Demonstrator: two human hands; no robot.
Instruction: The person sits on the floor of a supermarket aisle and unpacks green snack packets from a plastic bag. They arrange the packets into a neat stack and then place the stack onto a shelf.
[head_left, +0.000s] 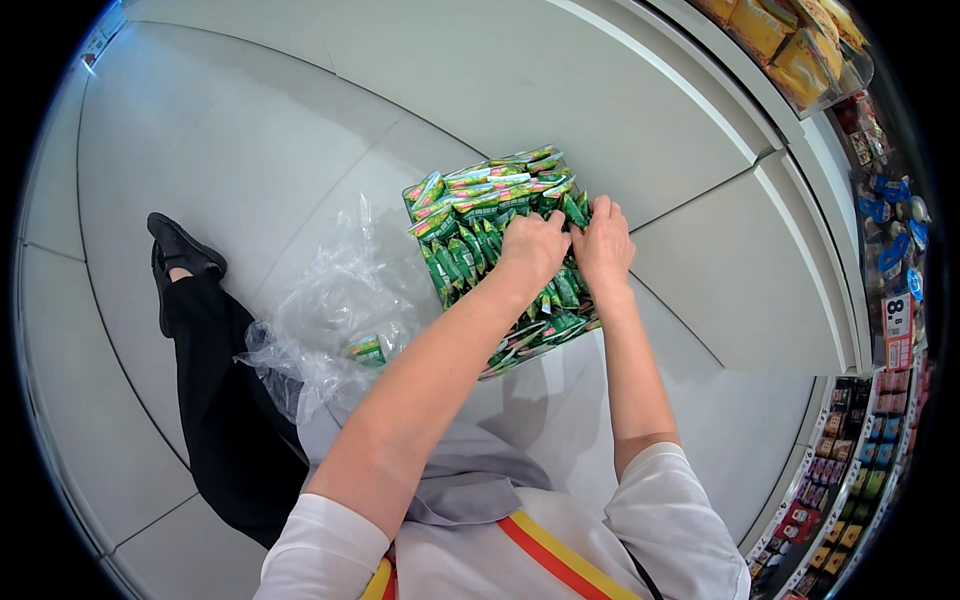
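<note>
A clear-walled bin (541, 359) on the floor is packed with small green snack packets (463, 259), several rows standing on edge and others lying across the far side. My left hand (534, 244) reaches in among the packets near the middle, its fingertips hidden between them. At the bin's right side, my right hand (604, 241) touches the packets with its fingers bent; whether it grips one cannot be told. A crumpled clear plastic bag (315, 322) lies left of the bin, with one green packet (367, 350) in or beneath it.
White cabinet fronts (600, 90) stand beyond the bin. Shelves of packaged goods (847, 480) with price strips line the right edge. Yellow packets (806, 64) fill a clear bin at upper right. My outstretched leg and black shoe (187, 251) are at left on the tiled floor.
</note>
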